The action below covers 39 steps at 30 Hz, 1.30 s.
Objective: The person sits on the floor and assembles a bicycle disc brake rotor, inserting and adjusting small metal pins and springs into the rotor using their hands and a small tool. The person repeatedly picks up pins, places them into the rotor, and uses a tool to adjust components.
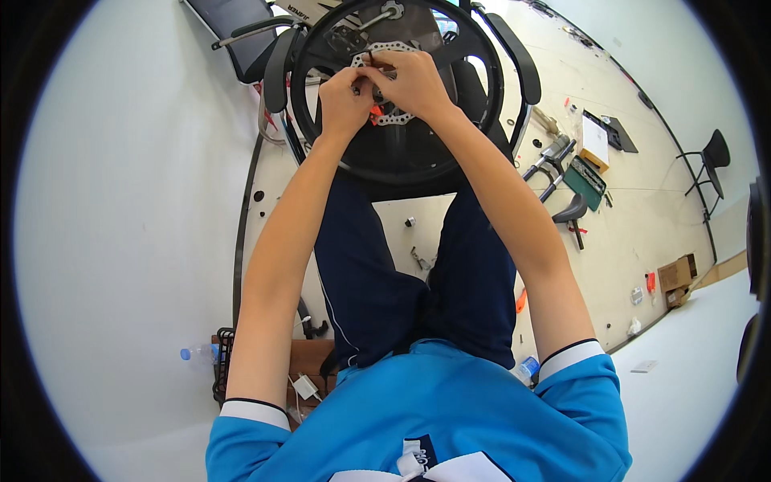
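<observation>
A black spoked wheel (397,157) rests on an office chair's seat in front of my knees. On its hub is a silver brake rotor (395,120) with holes round its rim. Over the rotor's left part, my left hand (345,103) is closed, thumb and fingers pinched together. My right hand (411,83) is closed beside it, fingertips meeting those of the left hand. A thin dark piece shows between the fingers, too small to name. An orange-red piece (375,113) lies against the rotor below my hands. The fingers hide most of the hub.
Armrests (514,56) flank the wheel. To the right on the floor are a bicycle fork (552,161), a saddle (571,209), a green tool case (585,183) and a cardboard box (677,277). A black chair (711,165) stands farther right. A bottle (526,369) is beside my hip.
</observation>
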Motion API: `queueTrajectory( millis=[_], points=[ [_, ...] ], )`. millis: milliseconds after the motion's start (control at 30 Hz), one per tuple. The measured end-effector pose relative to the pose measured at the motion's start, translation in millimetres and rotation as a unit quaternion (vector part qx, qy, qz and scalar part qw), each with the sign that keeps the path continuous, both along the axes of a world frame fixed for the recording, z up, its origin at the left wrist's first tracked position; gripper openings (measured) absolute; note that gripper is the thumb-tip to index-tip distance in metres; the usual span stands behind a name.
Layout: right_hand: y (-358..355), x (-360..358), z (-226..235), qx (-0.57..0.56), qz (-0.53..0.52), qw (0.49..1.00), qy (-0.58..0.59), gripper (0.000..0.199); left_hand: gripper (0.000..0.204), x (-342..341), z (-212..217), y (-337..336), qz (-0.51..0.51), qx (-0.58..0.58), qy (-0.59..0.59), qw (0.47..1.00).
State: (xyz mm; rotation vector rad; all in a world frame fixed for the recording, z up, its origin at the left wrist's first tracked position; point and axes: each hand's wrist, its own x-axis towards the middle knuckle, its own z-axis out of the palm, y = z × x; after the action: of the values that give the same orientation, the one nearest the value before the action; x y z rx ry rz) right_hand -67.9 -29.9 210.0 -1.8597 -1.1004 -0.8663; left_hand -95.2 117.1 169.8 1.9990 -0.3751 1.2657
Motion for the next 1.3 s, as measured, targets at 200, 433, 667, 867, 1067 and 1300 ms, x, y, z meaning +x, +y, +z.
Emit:
queueTrajectory(
  millis=[200, 433, 667, 867, 1067, 1300],
  points=[
    [0.0, 4.0, 0.3, 0.106, 0.103, 0.984, 0.097, 0.016, 0.011, 0.4, 9.7, 3.4, -0.044, 0.069, -0.005, 0.997],
    [-0.2, -2.1, 3.6, 0.106, 0.040, 0.989, 0.094, 0.015, 0.014, 0.2, 10.4, 7.2, -0.036, 0.014, 0.023, 0.999],
    [-3.8, 2.0, 13.0, 0.053, 0.050, 0.996, 0.060, 0.019, 0.012, 0.6, 18.6, 7.1, -0.020, 0.043, 0.006, 0.999],
    [-5.6, 8.2, 17.7, 0.044, 0.122, 0.983, 0.126, 0.016, 0.013, 5.2, 23.9, 11.9, -0.071, 0.079, 0.011, 0.994],
    [-2.6, -6.4, 15.3, 0.091, 0.074, 0.988, 0.103, 0.018, 0.015, -6.5, 17.4, 6.8, -0.005, 0.026, 0.020, 0.999],
    [-0.6, -3.0, 23.5, 0.007, 0.062, 0.995, 0.082, 0.025, 0.015, -5.9, 9.1, 4.5, -0.010, -0.006, 0.018, 1.000]
  ],
)
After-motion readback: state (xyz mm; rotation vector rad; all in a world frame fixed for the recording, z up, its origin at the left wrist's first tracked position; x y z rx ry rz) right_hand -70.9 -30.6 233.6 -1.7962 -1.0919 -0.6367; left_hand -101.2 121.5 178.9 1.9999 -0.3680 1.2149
